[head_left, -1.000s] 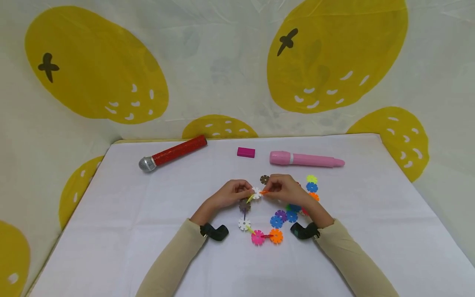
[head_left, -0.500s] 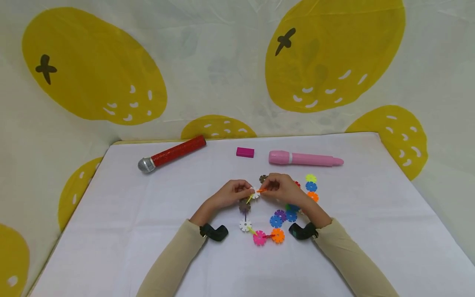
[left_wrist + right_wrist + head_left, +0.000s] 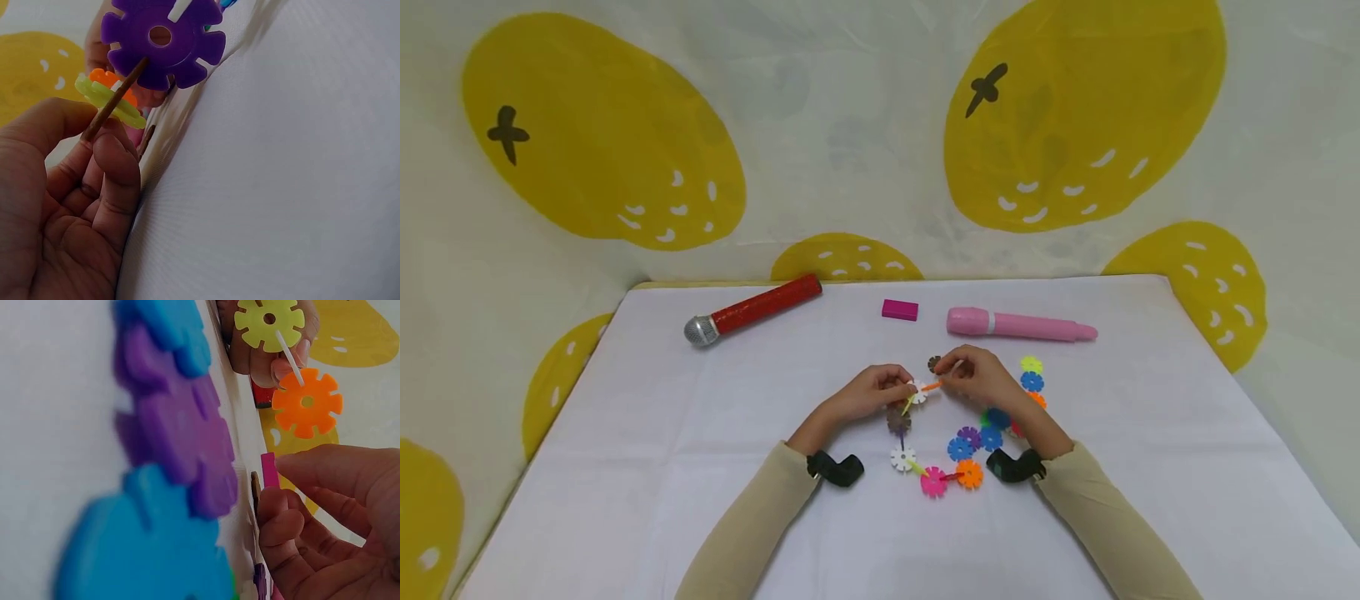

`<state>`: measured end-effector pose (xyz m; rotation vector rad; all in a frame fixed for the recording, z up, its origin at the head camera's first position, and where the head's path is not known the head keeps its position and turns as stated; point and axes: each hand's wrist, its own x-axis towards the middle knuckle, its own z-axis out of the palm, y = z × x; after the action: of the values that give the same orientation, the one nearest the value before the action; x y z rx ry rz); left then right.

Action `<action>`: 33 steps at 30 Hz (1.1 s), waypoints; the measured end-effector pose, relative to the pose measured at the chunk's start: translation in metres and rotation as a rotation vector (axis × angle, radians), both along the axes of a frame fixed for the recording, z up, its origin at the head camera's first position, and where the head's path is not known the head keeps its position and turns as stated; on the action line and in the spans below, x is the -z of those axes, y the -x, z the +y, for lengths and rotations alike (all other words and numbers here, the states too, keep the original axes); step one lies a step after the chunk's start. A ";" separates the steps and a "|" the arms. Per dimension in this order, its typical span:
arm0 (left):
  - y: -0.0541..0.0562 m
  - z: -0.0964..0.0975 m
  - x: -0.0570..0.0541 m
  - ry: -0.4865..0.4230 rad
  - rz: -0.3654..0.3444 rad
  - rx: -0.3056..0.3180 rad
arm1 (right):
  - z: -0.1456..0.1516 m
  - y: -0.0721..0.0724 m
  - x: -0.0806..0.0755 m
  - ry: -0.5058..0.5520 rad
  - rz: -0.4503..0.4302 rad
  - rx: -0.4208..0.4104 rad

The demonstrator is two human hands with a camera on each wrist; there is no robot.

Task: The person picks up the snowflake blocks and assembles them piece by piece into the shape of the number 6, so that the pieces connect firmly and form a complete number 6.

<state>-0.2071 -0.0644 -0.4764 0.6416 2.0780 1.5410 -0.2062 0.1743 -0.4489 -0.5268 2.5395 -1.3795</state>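
Note:
In the head view my left hand (image 3: 874,390) pinches a chain of notched plastic snowflake discs by its upper end, at the white disc (image 3: 917,392). An orange disc (image 3: 307,402) sticks out from that white piece, slotted in at its edge. Below hang a yellow-green disc (image 3: 106,100), a brown disc (image 3: 898,420) and a purple disc (image 3: 164,40). The chain runs on to another white disc (image 3: 903,458), a pink disc (image 3: 934,482) and an orange end disc (image 3: 970,474). My right hand (image 3: 977,377) is just right of the upper orange disc, fingers loosely curled, holding nothing.
Loose blue discs (image 3: 959,448) and a purple disc (image 3: 969,437) lie beside my right wrist. A brown disc (image 3: 934,364) sits behind my right hand. Farther back are a red microphone (image 3: 756,310), a magenta block (image 3: 900,310) and a pink microphone-shaped piece (image 3: 1021,325).
My right fingers have let go of the upper orange disc and drawn slightly away to the right. My left hand keeps its pinch, while the chain's lower end has shifted a little right.

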 end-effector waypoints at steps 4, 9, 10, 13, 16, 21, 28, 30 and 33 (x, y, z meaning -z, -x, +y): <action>0.000 0.000 0.001 -0.003 -0.010 -0.004 | -0.002 0.004 0.001 -0.034 0.018 -0.002; -0.001 0.001 -0.001 0.004 -0.017 0.001 | -0.005 0.009 0.000 -0.101 0.033 -0.003; -0.001 0.001 -0.001 0.007 -0.018 0.001 | -0.005 0.010 0.000 -0.113 0.032 -0.006; -0.001 0.001 -0.001 0.007 -0.011 0.002 | -0.005 0.013 0.000 -0.145 0.040 -0.022; 0.000 0.001 0.000 0.002 0.003 0.006 | -0.006 0.015 0.001 -0.165 0.054 -0.027; 0.001 0.000 0.001 -0.007 0.012 0.012 | -0.006 0.014 0.002 -0.167 0.064 -0.023; 0.001 0.000 0.001 -0.010 0.020 0.003 | -0.004 0.008 -0.002 -0.122 -0.033 0.049; 0.001 0.001 0.001 -0.007 0.028 -0.004 | -0.002 0.006 -0.002 -0.104 -0.062 0.068; 0.000 0.000 0.000 0.004 0.034 -0.018 | 0.000 0.004 -0.002 -0.068 -0.086 0.057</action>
<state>-0.2074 -0.0640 -0.4767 0.6540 2.1173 1.5456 -0.2098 0.1740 -0.4468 -0.3773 2.5404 -1.3001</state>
